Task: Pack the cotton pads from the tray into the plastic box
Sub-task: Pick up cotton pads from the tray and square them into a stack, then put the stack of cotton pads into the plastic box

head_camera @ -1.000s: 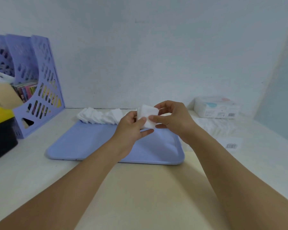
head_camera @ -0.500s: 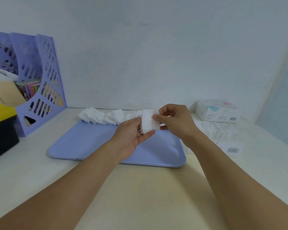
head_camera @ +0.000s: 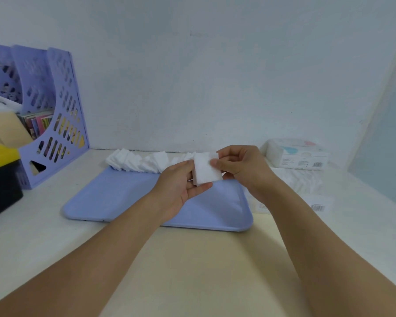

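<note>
A small stack of white cotton pads (head_camera: 206, 170) is held above the blue tray (head_camera: 114, 197). My left hand (head_camera: 181, 186) grips the stack from below, thumb under its lower edge. My right hand (head_camera: 240, 165) pinches its upper right corner. A row of more white cotton pads (head_camera: 142, 161) lies along the tray's far edge. To the right of the tray stands a clear plastic box (head_camera: 300, 181) with white pads inside it; my right wrist hides its left part.
A packaged white box with a barcode (head_camera: 300, 154) sits at the back right against the wall. A purple file rack (head_camera: 50, 115) with books stands at the left, a black and yellow case (head_camera: 0, 177) in front of it. A barcode label (head_camera: 318, 207) lies right of the tray.
Both hands have stayed over the tray with the stack. The stack has turned a little in my fingers, and my right fingers now pinch its top corner.
</note>
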The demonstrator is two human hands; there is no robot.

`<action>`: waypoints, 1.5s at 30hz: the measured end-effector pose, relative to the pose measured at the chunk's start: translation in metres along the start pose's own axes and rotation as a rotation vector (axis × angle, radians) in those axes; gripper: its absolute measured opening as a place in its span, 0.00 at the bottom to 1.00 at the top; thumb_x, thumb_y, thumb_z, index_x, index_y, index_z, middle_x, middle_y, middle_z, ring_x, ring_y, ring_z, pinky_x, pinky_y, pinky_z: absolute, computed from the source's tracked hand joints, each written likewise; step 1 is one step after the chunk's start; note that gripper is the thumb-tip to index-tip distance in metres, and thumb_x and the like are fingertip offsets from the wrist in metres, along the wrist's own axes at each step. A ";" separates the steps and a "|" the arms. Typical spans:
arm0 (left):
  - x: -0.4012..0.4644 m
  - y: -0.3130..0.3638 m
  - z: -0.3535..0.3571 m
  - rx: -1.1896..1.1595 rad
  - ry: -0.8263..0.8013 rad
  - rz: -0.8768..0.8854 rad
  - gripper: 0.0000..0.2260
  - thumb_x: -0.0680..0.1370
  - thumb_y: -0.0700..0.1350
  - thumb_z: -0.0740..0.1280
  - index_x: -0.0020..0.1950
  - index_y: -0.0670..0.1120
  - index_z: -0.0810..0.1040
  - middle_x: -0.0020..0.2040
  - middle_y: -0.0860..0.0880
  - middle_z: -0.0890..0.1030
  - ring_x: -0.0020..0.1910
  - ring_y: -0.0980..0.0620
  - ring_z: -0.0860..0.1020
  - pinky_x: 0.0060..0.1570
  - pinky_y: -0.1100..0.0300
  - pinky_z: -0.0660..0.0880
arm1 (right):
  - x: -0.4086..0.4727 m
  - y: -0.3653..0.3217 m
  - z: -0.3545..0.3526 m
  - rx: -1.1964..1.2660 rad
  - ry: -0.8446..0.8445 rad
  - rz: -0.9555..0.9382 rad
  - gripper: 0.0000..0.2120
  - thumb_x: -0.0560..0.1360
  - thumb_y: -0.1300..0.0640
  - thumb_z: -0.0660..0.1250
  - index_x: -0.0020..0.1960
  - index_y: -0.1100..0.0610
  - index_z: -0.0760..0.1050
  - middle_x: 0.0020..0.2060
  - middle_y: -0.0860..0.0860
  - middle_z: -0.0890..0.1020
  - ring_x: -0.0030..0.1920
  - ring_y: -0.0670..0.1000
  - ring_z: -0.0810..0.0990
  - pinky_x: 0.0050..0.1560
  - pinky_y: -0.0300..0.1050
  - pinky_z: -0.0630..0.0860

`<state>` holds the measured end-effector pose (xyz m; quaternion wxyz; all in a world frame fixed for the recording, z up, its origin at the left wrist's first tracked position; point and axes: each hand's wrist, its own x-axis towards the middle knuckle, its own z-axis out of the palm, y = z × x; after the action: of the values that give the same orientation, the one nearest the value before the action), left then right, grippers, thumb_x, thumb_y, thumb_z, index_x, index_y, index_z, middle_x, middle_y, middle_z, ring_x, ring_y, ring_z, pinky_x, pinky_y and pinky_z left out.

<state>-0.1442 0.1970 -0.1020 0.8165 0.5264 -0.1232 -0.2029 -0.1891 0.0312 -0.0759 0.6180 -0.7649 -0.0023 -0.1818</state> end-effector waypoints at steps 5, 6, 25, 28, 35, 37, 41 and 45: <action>0.000 -0.002 0.000 0.041 -0.011 0.024 0.14 0.83 0.48 0.64 0.63 0.41 0.79 0.57 0.41 0.84 0.56 0.45 0.84 0.50 0.55 0.83 | -0.002 0.003 0.004 -0.049 0.007 -0.018 0.05 0.73 0.66 0.76 0.47 0.64 0.81 0.37 0.56 0.83 0.34 0.49 0.82 0.37 0.42 0.82; 0.000 -0.003 0.000 0.079 -0.023 0.043 0.13 0.83 0.45 0.65 0.64 0.40 0.79 0.59 0.41 0.84 0.57 0.46 0.84 0.52 0.55 0.83 | -0.001 0.003 0.005 -0.078 0.028 -0.029 0.07 0.73 0.63 0.77 0.49 0.62 0.82 0.39 0.56 0.83 0.36 0.50 0.83 0.40 0.43 0.83; 0.030 -0.016 0.042 0.821 -0.074 0.521 0.23 0.79 0.43 0.71 0.68 0.55 0.65 0.55 0.50 0.75 0.53 0.52 0.79 0.52 0.56 0.78 | 0.005 -0.016 -0.071 -0.194 0.211 -0.086 0.15 0.77 0.60 0.72 0.46 0.73 0.75 0.42 0.66 0.82 0.39 0.58 0.85 0.35 0.48 0.83; 0.034 -0.031 0.059 1.045 -0.010 0.558 0.14 0.75 0.52 0.74 0.57 0.52 0.74 0.52 0.52 0.75 0.47 0.54 0.77 0.48 0.61 0.75 | 0.008 -0.013 -0.089 -0.111 0.335 -0.001 0.15 0.83 0.54 0.63 0.50 0.66 0.78 0.40 0.62 0.86 0.31 0.51 0.82 0.29 0.41 0.76; 0.032 -0.065 0.067 1.086 -0.027 0.478 0.20 0.76 0.59 0.70 0.57 0.51 0.65 0.44 0.53 0.73 0.40 0.54 0.74 0.46 0.52 0.76 | 0.020 0.008 -0.063 -0.543 0.158 0.092 0.20 0.83 0.50 0.57 0.47 0.65 0.78 0.42 0.60 0.86 0.36 0.53 0.80 0.37 0.44 0.71; 0.034 -0.067 0.065 1.057 -0.064 0.488 0.20 0.76 0.60 0.70 0.56 0.51 0.65 0.44 0.52 0.73 0.40 0.53 0.73 0.46 0.52 0.76 | 0.019 0.005 -0.059 -0.585 0.179 0.050 0.20 0.83 0.50 0.57 0.46 0.64 0.77 0.38 0.56 0.86 0.38 0.54 0.82 0.39 0.46 0.71; 0.038 -0.072 0.061 1.088 -0.133 0.525 0.18 0.76 0.65 0.64 0.56 0.55 0.67 0.46 0.52 0.74 0.42 0.55 0.74 0.45 0.56 0.76 | 0.011 -0.011 -0.056 -0.522 0.246 -0.107 0.20 0.84 0.51 0.57 0.46 0.65 0.78 0.33 0.53 0.85 0.37 0.53 0.82 0.40 0.45 0.75; 0.036 -0.070 0.059 1.211 -0.192 0.637 0.17 0.79 0.66 0.58 0.64 0.61 0.70 0.51 0.59 0.73 0.44 0.57 0.75 0.47 0.55 0.76 | 0.010 -0.011 -0.063 -0.558 0.235 0.043 0.19 0.83 0.50 0.58 0.41 0.63 0.72 0.32 0.53 0.77 0.31 0.53 0.73 0.33 0.44 0.68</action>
<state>-0.1512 0.1071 -0.1413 0.3838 0.8077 -0.4349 0.1056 -0.1998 -0.0278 -0.0526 0.3839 -0.8786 0.1353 -0.2497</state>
